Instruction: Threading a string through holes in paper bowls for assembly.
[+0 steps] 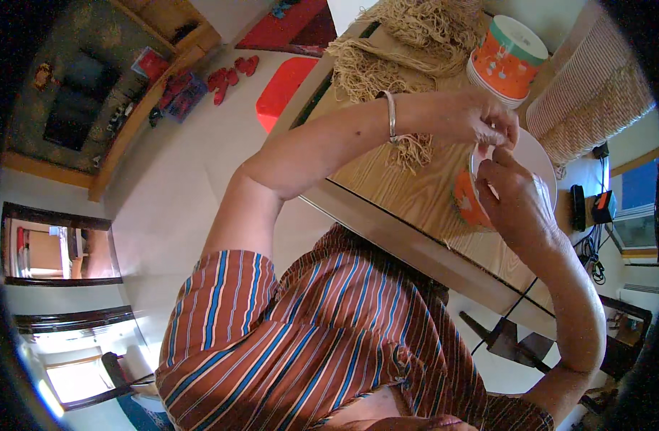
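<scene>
Both my hands meet over an orange paper tub (pixel 471 206) with a wide white round top (pixel 539 154), standing on the wooden table (pixel 387 188). Whether that white top is a lid or the tub's inside, I cannot tell. My left hand (pixel 493 123), with a bangle (pixel 392 118) on its forearm, has its fingers curled in a pinch at the far part of the top. Close against it, my right hand (pixel 517 192) is bent with thumb and fingers drawn together. Whatever lies between the fingertips is hidden or too small to make out.
Upturned orange tubs (pixel 507 61) stand stacked behind my hands. Tan yarn bundles (pixel 408 54) cover the table's far left, and a rolled woven mat (pixel 595 100) is at the right. Black cables (pixel 594 251) hang near my right arm. A red stool (pixel 283 90) stands beyond the table.
</scene>
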The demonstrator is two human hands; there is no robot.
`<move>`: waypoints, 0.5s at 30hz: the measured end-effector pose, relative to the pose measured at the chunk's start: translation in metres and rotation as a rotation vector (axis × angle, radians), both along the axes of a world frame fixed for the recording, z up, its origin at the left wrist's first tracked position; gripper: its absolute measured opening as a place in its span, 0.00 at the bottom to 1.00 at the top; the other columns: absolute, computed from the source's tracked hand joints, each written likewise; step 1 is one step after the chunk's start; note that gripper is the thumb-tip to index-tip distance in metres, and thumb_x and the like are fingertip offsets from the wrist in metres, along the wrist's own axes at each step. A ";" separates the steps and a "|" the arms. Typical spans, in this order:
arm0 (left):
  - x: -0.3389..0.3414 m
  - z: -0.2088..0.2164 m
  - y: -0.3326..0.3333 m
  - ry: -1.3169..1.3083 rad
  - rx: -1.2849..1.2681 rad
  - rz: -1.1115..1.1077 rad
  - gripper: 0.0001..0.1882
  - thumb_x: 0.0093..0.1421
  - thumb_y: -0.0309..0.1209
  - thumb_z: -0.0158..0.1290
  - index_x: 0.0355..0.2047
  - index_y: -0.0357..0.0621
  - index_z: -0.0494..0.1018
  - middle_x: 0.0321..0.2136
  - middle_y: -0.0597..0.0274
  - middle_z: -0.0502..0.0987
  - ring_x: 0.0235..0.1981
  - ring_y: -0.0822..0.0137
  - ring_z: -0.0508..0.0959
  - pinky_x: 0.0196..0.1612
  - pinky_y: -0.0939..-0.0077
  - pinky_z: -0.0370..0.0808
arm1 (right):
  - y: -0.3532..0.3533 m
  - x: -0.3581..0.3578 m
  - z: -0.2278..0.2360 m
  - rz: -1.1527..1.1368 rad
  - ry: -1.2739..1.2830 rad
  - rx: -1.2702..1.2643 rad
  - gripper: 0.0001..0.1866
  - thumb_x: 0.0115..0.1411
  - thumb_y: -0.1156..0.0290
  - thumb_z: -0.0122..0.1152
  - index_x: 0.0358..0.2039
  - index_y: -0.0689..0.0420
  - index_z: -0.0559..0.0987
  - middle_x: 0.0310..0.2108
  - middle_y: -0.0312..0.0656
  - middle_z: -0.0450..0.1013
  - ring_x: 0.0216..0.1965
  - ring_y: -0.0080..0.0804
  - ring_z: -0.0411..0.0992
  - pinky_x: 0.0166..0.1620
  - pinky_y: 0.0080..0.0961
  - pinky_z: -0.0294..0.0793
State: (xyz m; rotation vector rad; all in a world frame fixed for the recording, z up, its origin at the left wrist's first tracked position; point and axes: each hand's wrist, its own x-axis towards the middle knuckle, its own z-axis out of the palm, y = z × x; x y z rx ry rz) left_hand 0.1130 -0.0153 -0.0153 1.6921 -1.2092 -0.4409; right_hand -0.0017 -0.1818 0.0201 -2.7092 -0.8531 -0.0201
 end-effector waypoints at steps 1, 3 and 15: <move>0.001 -0.004 0.002 0.113 -0.071 -0.006 0.08 0.60 0.31 0.53 0.37 0.41 0.74 0.29 0.66 0.76 0.35 0.73 0.76 0.39 0.75 0.73 | -0.003 0.004 -0.005 0.005 -0.001 0.000 0.03 0.53 0.77 0.57 0.29 0.61 0.74 0.31 0.48 0.70 0.31 0.46 0.73 0.34 0.38 0.72; -0.005 -0.008 0.004 -0.042 -0.122 0.068 0.08 0.60 0.30 0.53 0.39 0.42 0.74 0.31 0.65 0.76 0.37 0.72 0.76 0.41 0.74 0.73 | -0.007 0.014 -0.017 0.017 0.003 0.120 0.04 0.54 0.75 0.58 0.26 0.62 0.74 0.24 0.44 0.70 0.26 0.37 0.72 0.30 0.31 0.71; -0.084 -0.032 0.026 -0.808 -0.241 0.423 0.11 0.55 0.30 0.57 0.40 0.49 0.73 0.35 0.59 0.72 0.39 0.56 0.75 0.40 0.67 0.75 | -0.031 0.035 -0.023 -0.334 1.223 0.812 0.09 0.60 0.67 0.54 0.30 0.58 0.77 0.19 0.34 0.69 0.13 0.17 0.61 0.14 0.16 0.56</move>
